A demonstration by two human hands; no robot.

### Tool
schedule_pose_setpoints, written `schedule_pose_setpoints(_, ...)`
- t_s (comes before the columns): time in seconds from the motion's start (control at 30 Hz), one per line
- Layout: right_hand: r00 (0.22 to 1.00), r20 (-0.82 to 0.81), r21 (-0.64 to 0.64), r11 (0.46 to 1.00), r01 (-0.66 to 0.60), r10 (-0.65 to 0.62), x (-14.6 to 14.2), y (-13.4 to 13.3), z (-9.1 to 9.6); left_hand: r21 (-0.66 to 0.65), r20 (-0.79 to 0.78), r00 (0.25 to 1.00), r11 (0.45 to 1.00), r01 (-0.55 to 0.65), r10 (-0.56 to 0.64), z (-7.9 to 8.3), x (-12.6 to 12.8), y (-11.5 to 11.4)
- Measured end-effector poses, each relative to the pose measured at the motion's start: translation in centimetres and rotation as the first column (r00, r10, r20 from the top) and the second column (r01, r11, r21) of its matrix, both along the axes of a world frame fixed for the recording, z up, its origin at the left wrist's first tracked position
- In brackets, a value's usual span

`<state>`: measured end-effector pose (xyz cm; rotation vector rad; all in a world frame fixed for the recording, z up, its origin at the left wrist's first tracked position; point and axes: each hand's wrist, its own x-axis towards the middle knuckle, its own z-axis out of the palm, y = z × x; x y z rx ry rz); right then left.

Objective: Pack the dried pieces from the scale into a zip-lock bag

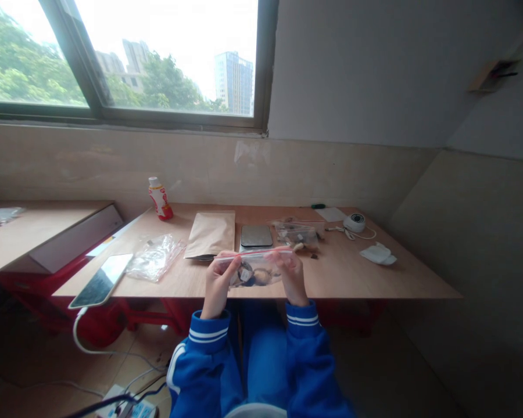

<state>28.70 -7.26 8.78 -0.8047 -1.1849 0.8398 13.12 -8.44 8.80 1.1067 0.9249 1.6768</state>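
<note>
A clear zip bag (pixel 261 275) with a red seal strip is held up at the table's front edge. Inside it are several brownish pieces and a small white label; their kind I cannot make out. My left hand (pixel 220 280) pinches the bag's top left corner. At the top right corner, my right hand (pixel 293 276) grips the same seal. Just beyond the bag lie a brown kraft pouch (pixel 213 232) and a flat, square scale with a silver top (pixel 256 235). More filled zip bags (pixel 298 231) rest right of the scale, with a few loose brownish pieces beside them.
Empty clear plastic bags (pixel 154 258) and a phone (pixel 101 281) with a white cable lie on the left. A red-and-white bottle (pixel 160 199) stands at the back. Rightward are a white camera-like device (pixel 354 222), a crumpled tissue (pixel 378 253) and a paper sheet (pixel 330 215).
</note>
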Motion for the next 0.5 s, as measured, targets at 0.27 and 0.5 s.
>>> schedule_pose_setpoints(0.27, 0.99, 0.07, -0.048, 0.991, -0.123, 0.126, -0.72, -0.03, 0.0, 0.053, 0.128, 0.988, 0.995, 0.081, -0.087, 0.06, 0.11, -0.49)
schedule_pose_setpoints(0.5, 0.987, 0.122, -0.068, 0.993, -0.101, 0.109, -0.92, -0.14, -0.13, 0.037, 0.006, 1.0, 0.999, -0.006, 0.006, -0.31, -0.3, -0.39)
